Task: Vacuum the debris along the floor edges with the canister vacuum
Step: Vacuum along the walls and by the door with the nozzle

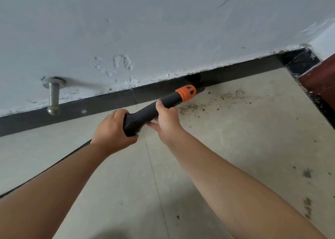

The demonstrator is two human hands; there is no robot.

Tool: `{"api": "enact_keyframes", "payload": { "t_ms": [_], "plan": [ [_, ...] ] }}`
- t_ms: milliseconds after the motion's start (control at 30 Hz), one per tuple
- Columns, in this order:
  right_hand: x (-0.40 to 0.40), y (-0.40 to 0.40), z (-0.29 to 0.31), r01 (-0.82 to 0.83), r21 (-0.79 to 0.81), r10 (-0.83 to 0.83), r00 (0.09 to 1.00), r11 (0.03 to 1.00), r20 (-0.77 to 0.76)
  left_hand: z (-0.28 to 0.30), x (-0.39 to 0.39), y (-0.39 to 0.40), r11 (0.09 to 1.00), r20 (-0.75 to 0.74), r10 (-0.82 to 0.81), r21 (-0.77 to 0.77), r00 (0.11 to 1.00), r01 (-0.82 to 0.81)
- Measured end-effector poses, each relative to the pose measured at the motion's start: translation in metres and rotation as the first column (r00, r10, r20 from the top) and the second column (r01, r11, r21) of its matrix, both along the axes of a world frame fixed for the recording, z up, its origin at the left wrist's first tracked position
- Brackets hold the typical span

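A black vacuum wand (145, 112) with an orange collar (186, 92) points up and right at the dark baseboard (101, 101). Its black nozzle tip (198, 87) lies against the baseboard where it meets the floor. My left hand (113, 130) grips the wand's rear end. My right hand (167, 119) grips the wand farther forward, thumb on top. Brown debris (230, 97) is scattered on the beige floor tiles just right of the nozzle. A ribbed black hose (79, 149) runs back and left from under my left wrist.
A metal door stopper (53, 96) sticks out of the white wall above the baseboard at left. A dark threshold strip (299, 62) and a red-brown surface (320, 79) close the corner at right. Dark stains (307, 173) mark the tiles at right.
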State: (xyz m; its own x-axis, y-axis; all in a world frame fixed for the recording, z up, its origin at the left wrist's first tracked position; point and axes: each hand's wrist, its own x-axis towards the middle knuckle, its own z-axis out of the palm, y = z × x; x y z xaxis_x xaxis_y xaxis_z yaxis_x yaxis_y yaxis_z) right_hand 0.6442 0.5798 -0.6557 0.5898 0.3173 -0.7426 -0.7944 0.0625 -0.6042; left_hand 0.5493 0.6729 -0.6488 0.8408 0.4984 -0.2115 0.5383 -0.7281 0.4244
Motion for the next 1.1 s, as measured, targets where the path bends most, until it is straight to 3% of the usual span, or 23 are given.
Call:
{"api": "enact_keyframes", "payload": {
  "t_ms": [233, 567, 800, 1100],
  "plan": [
    [-0.074, 0.065, 0.009, -0.091, 0.037, 0.093, 0.993, 0.995, -0.067, 0.005, -0.08, 0.059, 0.989, 0.008, 0.117, 0.088, 0.993, -0.117],
    [-0.13, 0.101, 0.004, -0.228, 0.077, 0.238, 0.953, 0.971, -0.185, -0.002, -0.151, 0.08, 0.95, -0.005, 0.264, 0.171, 0.964, -0.26],
    [-0.112, 0.086, 0.006, -0.178, 0.115, 0.2, 0.957, 0.977, -0.21, 0.004, -0.132, 0.071, 0.958, -0.037, 0.196, 0.219, 0.98, -0.183],
    [-0.039, 0.02, 0.012, 0.024, 0.095, -0.008, 0.987, 0.995, -0.158, 0.002, -0.046, 0.018, 0.974, 0.021, -0.007, 0.226, 1.0, 0.002]
  ]
}}
